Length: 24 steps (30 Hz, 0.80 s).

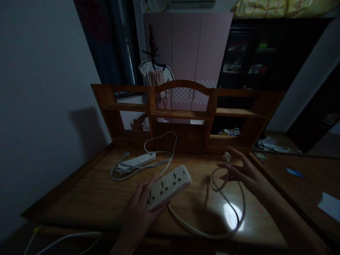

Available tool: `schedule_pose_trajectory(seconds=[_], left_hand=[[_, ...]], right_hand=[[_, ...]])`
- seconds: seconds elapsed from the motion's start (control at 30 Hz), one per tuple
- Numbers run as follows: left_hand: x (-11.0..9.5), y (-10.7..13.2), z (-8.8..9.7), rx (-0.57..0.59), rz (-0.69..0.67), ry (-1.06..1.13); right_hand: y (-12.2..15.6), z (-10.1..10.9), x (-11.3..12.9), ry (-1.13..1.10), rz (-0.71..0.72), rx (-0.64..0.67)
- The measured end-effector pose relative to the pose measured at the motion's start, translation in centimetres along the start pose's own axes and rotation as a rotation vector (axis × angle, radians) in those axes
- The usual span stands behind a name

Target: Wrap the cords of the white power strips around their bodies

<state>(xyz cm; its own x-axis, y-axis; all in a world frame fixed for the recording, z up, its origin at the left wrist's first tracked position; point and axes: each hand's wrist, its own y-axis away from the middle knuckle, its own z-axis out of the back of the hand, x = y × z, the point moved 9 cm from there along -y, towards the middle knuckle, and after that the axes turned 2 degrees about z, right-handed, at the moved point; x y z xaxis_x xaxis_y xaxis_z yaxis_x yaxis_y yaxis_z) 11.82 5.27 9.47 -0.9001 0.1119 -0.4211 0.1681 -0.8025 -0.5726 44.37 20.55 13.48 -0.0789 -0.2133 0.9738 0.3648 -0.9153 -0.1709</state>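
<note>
My left hand [140,203] is closed around the near end of a white power strip [170,186], tilted with its sockets facing up above the wooden desk. On the right, my right hand [243,173] pinches the strip's white cord [209,235] just below its plug [226,156], the index finger stretched out past the plug. The cord makes a small loop by the fingers, then a wide curve back toward the strip. Behind my left hand, a second white power strip [138,161] lies on the desk with its own cord looped over and around it.
A wooden desk [87,198] with a low open shelf [183,114] along its back edge stands before me. The wall [47,88] bounds the left side. At right are a lower wooden surface [292,177] and a white sheet [330,205]. Another white cord [71,234] hangs at the front left.
</note>
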Motion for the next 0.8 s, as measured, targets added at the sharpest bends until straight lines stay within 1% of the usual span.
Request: schedule_pose_trajectory(seconds=[0.07,0.2,0.33,0.4,0.43,0.47,0.53,0.57,0.63,0.73,0.8], left_hand=[[-0.4,-0.1,-0.7,0.027,-0.018,0.009],[-1.1,-0.3,-2.1,0.082,-0.037,0.01],[-2.1,-0.8,-3.3,0.167,-0.057,0.014],[-2.5,-0.9,-4.1,0.218,-0.056,0.012],[-2.7,-1.0,-4.4,0.237,-0.057,0.011],[-2.8,-1.0,-4.8,0.249,-0.06,0.01],[-3.0,-1.0,-5.3,0.266,-0.08,0.015],[-3.0,-1.0,-5.6,0.281,-0.092,0.021],[-3.1,-1.0,-6.1,0.321,-0.119,0.043],[-3.3,-1.2,-5.9,0.356,-0.162,0.098],[-3.7,-1.5,-5.1,0.355,-0.184,0.128]], right_hand=[[0.1,-1.0,0.5,0.058,0.027,0.077],[0.5,-2.4,1.9,0.247,0.175,0.18],[1.0,-4.3,3.0,0.551,0.304,0.202],[0.8,-4.9,3.0,0.662,0.365,0.188],[0.4,-4.8,2.7,0.712,0.386,0.173],[-0.1,-4.4,2.0,0.771,0.401,0.147],[-1.5,-2.6,0.2,0.893,0.417,0.075],[-2.2,-1.2,-0.7,0.975,0.432,0.011],[-3.7,1.8,-2.9,1.03,0.421,-0.069],[-5.3,5.6,-5.8,1.085,0.397,-0.104],[-6.0,7.1,-7.3,1.111,0.373,-0.088]])
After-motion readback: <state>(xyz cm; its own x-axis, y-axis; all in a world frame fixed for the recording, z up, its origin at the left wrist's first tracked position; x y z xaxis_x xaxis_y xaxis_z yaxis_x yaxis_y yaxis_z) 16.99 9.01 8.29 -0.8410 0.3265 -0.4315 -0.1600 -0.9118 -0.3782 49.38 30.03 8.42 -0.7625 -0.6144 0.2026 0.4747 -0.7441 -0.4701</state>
